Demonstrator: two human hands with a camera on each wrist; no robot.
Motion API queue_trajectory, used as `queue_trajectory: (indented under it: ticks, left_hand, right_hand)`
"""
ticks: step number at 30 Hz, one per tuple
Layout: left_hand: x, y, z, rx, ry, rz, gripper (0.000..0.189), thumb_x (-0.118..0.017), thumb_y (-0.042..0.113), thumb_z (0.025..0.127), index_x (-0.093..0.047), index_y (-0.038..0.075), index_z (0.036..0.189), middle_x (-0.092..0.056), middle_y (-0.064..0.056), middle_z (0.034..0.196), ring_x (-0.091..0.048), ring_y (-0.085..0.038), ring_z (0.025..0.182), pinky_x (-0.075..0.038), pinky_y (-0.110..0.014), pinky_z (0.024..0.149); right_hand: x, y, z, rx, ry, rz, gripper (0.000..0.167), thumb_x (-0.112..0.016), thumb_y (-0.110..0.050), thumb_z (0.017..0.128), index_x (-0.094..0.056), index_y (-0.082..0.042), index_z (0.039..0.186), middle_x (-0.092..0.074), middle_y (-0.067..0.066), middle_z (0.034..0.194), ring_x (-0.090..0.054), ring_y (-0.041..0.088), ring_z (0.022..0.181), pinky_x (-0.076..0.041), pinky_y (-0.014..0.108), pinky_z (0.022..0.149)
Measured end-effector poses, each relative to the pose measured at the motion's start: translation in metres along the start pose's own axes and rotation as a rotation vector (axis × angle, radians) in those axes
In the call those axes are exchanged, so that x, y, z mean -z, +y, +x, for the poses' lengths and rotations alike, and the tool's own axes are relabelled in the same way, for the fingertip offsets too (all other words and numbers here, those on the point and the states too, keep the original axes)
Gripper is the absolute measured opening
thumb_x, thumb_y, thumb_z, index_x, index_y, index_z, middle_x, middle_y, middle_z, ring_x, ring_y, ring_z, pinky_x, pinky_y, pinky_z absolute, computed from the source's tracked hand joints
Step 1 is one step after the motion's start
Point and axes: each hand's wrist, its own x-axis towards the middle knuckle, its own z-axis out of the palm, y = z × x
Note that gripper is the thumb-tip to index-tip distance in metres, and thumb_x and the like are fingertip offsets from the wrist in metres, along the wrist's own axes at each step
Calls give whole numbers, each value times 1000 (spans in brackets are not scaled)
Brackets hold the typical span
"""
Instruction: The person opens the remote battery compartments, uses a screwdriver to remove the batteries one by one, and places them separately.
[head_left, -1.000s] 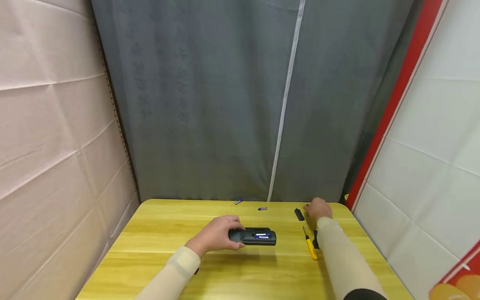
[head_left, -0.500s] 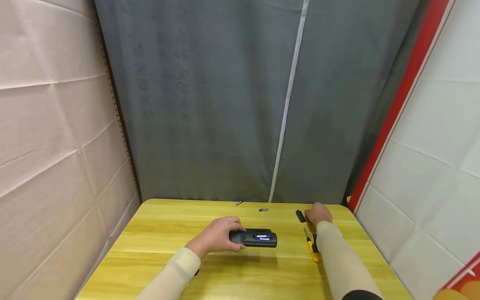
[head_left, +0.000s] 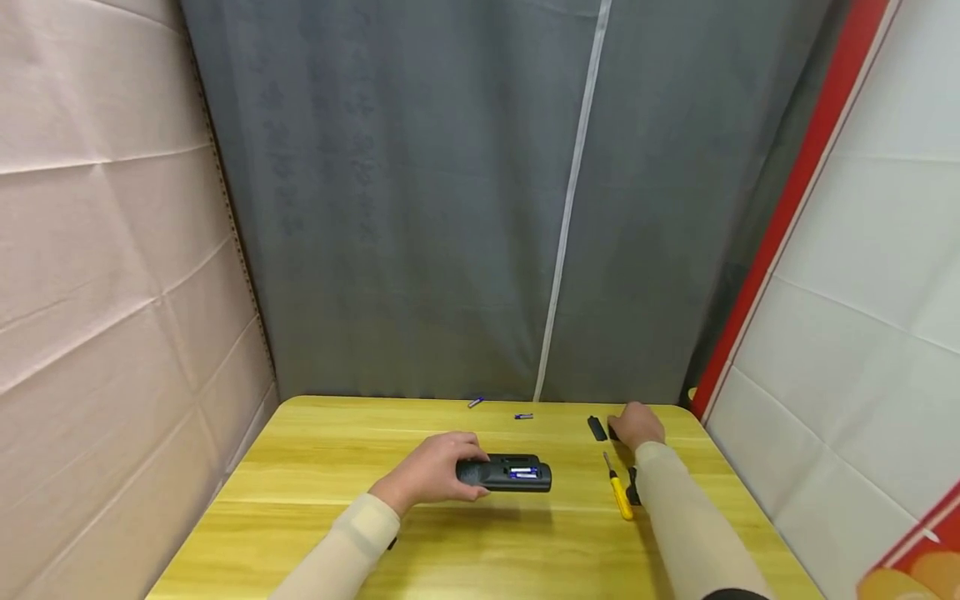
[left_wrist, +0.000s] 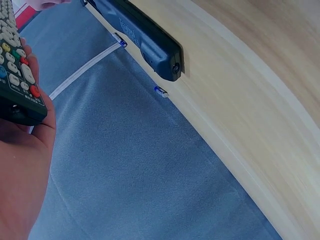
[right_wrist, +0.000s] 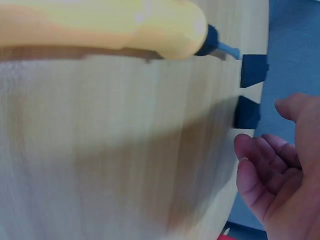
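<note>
My left hand (head_left: 442,468) grips a black remote control (head_left: 480,477) above the table, back side up. Two blue and white batteries (head_left: 523,473) lie in its uncovered compartment. The left wrist view shows its buttons from below. Behind it a second black remote (left_wrist: 145,40) rests on the table, mostly hidden in the head view. At the far right, my right hand (head_left: 637,423) hovers with loosely bent fingers holding nothing, as the right wrist view shows. Just beyond its fingertips lies a small black battery cover (right_wrist: 247,113), beside another black cover (right_wrist: 254,70).
A yellow-handled screwdriver (head_left: 619,497) lies left of my right forearm. Two loose batteries, one angled (head_left: 476,402) and one flat (head_left: 523,416), lie by the table's (head_left: 330,450) far edge. A grey curtain (head_left: 420,250) hangs behind, with light fabric walls either side.
My right hand has drawn slightly nearer to me, and a dark cover shows more beside its fingers. The left hand and its remote stay almost where they were.
</note>
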Motion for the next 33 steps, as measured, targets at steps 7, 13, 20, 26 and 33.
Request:
queue_trajectory:
  ticks: [7, 13, 20, 26, 33]
  left_hand:
    - [-1, 1, 1, 7, -3, -8, 41, -91, 47, 90, -80, 25, 123, -63, 17, 109, -58, -5, 93, -53, -26, 82]
    - [1, -1, 5, 5, -5, 5, 41, -91, 46, 90, -80, 24, 123, -64, 17, 109, -58, -6, 93, -53, -27, 82]
    - [0, -1, 6, 7, -10, 7, 42, -90, 49, 91, -80, 25, 123, -63, 17, 109, -58, -6, 93, -52, -26, 82]
    - [-2, -3, 6, 4, -2, 4, 42, -89, 52, 91, -80, 26, 123, -62, 18, 108, -57, -5, 92, -52, -25, 81]
    - [-3, -3, 8, -3, 13, -7, 42, -89, 52, 90, -80, 27, 123, -63, 19, 109, -58, -5, 92, -52, -26, 82]
  right_hand:
    - [19, -19, -12, 65, -9, 78, 56, -69, -34, 108, -51, -17, 58, -37, -3, 56, -39, 16, 51, -35, 33, 53]
    - [35, -40, -26, 145, 4, 151, 46, -70, -36, 107, -60, -12, 69, -42, -2, 60, -41, 16, 53, -34, 34, 56]
    - [45, -67, -65, 244, -42, 239, 31, -73, -36, 109, -71, -7, 101, -62, 3, 81, -53, 19, 68, -46, 36, 65]
    - [40, -94, -90, 328, -96, 256, 34, -76, -41, 106, -75, -8, 115, -65, 0, 94, -57, 18, 83, -52, 36, 75]
    - [33, -121, -111, 449, -126, 265, 32, -78, -43, 105, -75, -12, 114, -65, -5, 97, -59, 14, 85, -54, 36, 77]
